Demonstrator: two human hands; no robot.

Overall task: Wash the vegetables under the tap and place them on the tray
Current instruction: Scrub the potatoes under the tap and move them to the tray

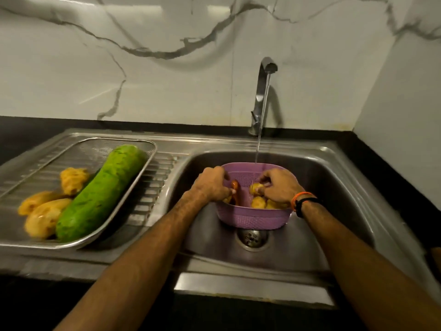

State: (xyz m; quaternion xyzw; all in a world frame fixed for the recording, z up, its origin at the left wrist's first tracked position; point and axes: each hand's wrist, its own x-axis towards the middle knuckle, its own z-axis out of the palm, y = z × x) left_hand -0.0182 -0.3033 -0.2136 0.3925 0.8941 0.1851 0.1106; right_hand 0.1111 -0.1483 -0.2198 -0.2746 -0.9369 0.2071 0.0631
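1. Head view is looking down on a steel sink [334, 187] with a purple basket [253, 217] sitting in its basin, just above the drain [251, 237].
2. Water is running in a thin stream from the tap [261, 96] and falling onto the far rim of the basket.
3. The left hand [211, 183] is reaching into the left side of the basket, its fingers curling around a reddish-brown vegetable [235, 194] that is lying against the basket's inner wall.
4. The right hand [280, 186] is reaching into the right side, its fingers pinching a small yellow potato [255, 188]; 2 more yellow pieces [259, 203] are lying beneath it on the basket floor.
5. The right wrist is wearing an orange band and a black band [303, 201].
6. A steel tray [133, 211] is resting on the ribbed drainboard to the left of the basin, well apart from the basket.
7. A long green gourd [100, 194] is lying diagonally across the tray, with 1 end near the far right corner.
8. A knobbly yellow piece [72, 179] is touching the gourd's left side, and 2 larger yellow potatoes [44, 213] are lying beside the gourd at the near end, blurred.
9. A white marbled wall [167, 68] is standing behind the sink.
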